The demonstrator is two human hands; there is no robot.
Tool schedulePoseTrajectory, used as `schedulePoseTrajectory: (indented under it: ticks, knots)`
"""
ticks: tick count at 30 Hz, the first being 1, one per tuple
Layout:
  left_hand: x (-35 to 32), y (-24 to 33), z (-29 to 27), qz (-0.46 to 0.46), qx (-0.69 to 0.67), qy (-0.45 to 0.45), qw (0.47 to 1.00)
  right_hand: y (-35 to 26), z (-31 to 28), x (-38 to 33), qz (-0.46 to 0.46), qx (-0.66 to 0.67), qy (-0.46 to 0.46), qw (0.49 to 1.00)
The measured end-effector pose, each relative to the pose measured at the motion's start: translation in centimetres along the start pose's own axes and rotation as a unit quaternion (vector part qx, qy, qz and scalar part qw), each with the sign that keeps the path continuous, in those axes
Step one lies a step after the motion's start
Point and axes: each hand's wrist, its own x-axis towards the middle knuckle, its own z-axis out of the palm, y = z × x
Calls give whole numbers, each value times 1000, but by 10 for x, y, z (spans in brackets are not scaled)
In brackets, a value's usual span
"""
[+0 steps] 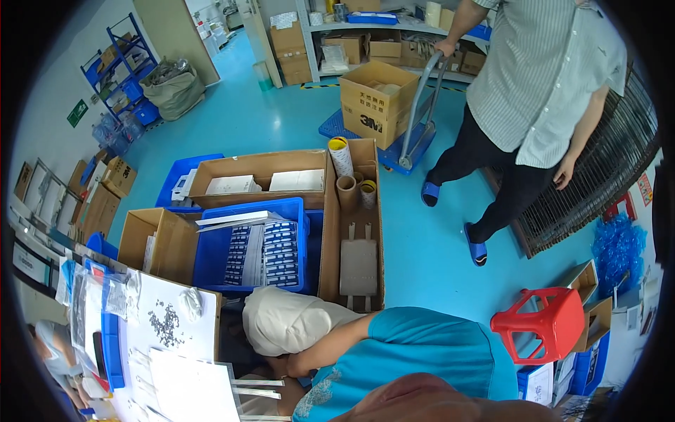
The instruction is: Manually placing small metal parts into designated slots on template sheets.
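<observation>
My right arm, in a teal sleeve, reaches down beside my light-coloured shorts. My right hand is low in my lap, by the table edge; its fingers are mostly hidden. A patch of bare skin shows lower down, and my left hand cannot be made out there. Nearest to the hands are thin pale strips that jut from under a bright white sheet on the white table. A heap of small dark parts and a crumpled clear bag lie on the table.
A blue bin of blue-and-white packs and cardboard boxes stand beside me. A person holds a hand truck carrying a carton. A red stool is at right, shelves behind.
</observation>
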Motion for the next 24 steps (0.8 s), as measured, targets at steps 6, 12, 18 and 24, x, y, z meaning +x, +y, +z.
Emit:
schedulePoseTrajectory:
  ticks: [6, 12, 18, 24]
  knots:
    - [25, 9, 8, -24, 39, -27, 999, 13, 4, -35, 5, 1, 25, 1000]
    - [33, 0, 27, -47, 71, -61, 994, 13, -1, -44, 16, 7, 47, 999]
    - [-34, -17, -16, -88, 67, 51, 993, 4, 1, -35, -108, -25, 10, 994]
    - [-242, -78, -60, -146, -6, 351, 925, -26, 32, -48, 40, 353, 123, 927]
